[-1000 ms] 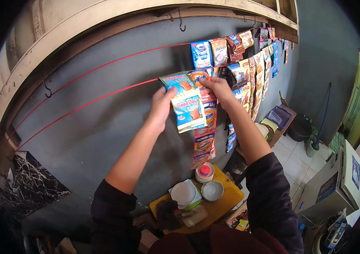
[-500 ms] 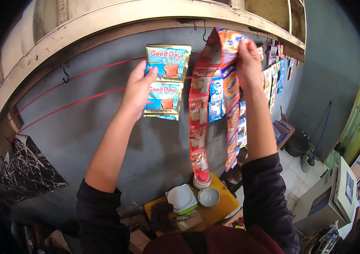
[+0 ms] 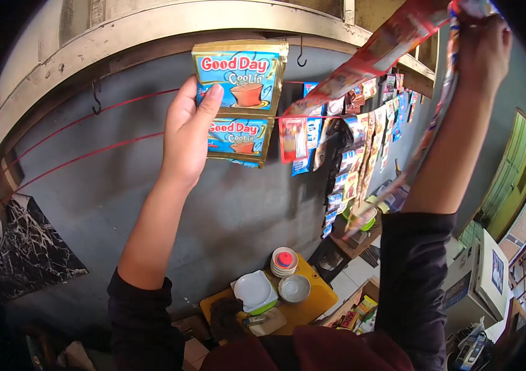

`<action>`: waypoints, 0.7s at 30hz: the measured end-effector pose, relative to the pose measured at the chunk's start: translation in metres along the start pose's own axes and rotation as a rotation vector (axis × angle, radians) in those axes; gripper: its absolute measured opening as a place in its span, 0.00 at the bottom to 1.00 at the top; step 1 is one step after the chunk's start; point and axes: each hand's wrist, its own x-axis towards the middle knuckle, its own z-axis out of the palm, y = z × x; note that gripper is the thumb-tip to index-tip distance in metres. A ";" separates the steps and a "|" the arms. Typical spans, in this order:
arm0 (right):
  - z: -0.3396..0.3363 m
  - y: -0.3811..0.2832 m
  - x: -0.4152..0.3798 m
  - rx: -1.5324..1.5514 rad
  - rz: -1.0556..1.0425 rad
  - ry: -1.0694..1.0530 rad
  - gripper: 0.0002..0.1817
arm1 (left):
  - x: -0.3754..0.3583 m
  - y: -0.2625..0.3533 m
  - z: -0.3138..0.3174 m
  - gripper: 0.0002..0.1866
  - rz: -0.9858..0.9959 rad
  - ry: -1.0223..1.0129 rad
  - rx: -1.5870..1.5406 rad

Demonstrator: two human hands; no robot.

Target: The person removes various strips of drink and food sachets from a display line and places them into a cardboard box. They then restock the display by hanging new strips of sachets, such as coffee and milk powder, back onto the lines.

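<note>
My left hand [image 3: 188, 133] grips a folded stack of blue and gold Good Day Coolin drink sachets [image 3: 247, 77] by its left edge, thumb across the front. Up at the right, my right hand [image 3: 485, 55] is closed around the top of a long strip of red and orange sachets [image 3: 374, 59]. One red length of it slants down left to the red strings, while another length dangles below the wrist, blurred. Two red strings [image 3: 114, 106] run along the grey wall behind my left hand.
Other sachet strips [image 3: 362, 154] hang farther right along the wall. Metal hooks [image 3: 96, 99] hang under the wooden frame [image 3: 145, 40]. Below, a yellow table [image 3: 318, 287] bears white plates [image 3: 253, 290] and bowls [image 3: 294, 288]. A white fridge [image 3: 467, 278] stands at the lower right.
My right hand has swung up and right, pulling the red and orange strip with it and uncovering the strips behind. The Good Day sachets in my left hand appear closer and slightly higher.
</note>
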 end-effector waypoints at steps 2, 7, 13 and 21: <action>0.006 -0.027 0.020 -0.091 0.017 0.109 0.19 | -0.005 0.003 0.001 0.14 -0.016 -0.015 -0.013; 0.006 -0.053 0.034 -0.446 -0.113 -0.050 0.22 | -0.014 -0.006 0.004 0.12 0.358 0.178 0.780; -0.018 -0.080 0.060 -1.069 -0.901 0.291 0.13 | -0.015 -0.015 0.035 0.14 0.383 0.049 0.258; -0.040 -0.133 0.112 -1.109 -0.884 0.450 0.13 | -0.012 -0.027 0.073 0.08 0.234 0.108 -0.206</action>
